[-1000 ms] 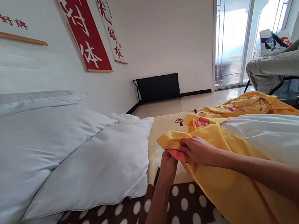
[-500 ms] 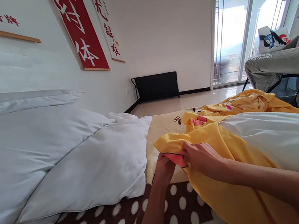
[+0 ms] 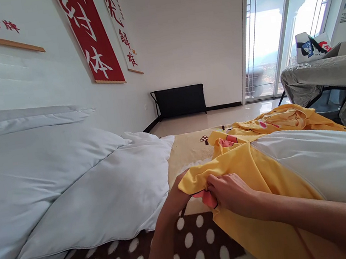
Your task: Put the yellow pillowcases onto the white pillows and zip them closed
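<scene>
Yellow duvet cover (image 3: 238,159) with pink, black-edged patches lies bunched on the bed. My right hand (image 3: 231,192) is closed in a pinch on its edge, just beside a pink patch. At the cover's near left corner, my left hand (image 3: 174,195) reaches in behind the fabric. The cloth hides its fingers, so their grip does not show. A smooth white section (image 3: 318,156) adjoins the yellow fabric on the right, above my right forearm; whether it is the cover's other side or a separate quilt is unclear.
White pillows (image 3: 105,199) are piled on the left along the wall. Beneath lies a brown and cream patterned blanket (image 3: 196,239). Beyond the bed stand a black folded frame (image 3: 180,101) and, at right, a table with a grey cover (image 3: 322,72) bearing bags and a box.
My left hand has moved up and left, and its fingers have gone behind the duvet cover's corner. My right hand has shifted slightly left and down, still pinching the edge.
</scene>
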The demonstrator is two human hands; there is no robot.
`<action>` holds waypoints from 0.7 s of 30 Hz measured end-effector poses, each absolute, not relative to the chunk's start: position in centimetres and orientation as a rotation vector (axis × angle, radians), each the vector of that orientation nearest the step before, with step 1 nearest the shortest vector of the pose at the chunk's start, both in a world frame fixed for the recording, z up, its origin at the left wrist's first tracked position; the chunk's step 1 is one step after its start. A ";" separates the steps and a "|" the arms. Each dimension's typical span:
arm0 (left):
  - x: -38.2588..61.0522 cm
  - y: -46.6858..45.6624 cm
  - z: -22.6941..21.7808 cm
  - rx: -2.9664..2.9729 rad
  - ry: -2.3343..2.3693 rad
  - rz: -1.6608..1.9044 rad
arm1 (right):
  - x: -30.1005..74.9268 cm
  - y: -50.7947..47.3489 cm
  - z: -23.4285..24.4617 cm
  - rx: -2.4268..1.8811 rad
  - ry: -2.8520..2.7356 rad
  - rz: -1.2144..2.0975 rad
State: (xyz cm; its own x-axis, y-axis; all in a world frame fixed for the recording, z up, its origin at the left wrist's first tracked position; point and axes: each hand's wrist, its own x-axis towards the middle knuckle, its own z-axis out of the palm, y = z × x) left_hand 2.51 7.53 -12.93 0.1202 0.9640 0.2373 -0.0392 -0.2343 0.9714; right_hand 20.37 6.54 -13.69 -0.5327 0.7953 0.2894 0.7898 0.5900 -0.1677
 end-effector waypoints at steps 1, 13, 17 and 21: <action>2.4 7.2 -12.3 1.483 0.979 1.218 | 20.3 6.6 -13.6 -1.288 -2.471 0.027; 2.2 5.5 -11.1 1.609 0.893 1.013 | 20.0 6.9 -12.7 -1.295 -2.307 0.280; 5.1 6.8 -12.4 1.460 1.122 1.382 | 19.8 6.8 -12.9 -1.205 -2.312 0.290; 5.4 7.4 -12.9 1.429 1.125 1.356 | 19.7 6.7 -12.8 -1.110 -2.406 0.206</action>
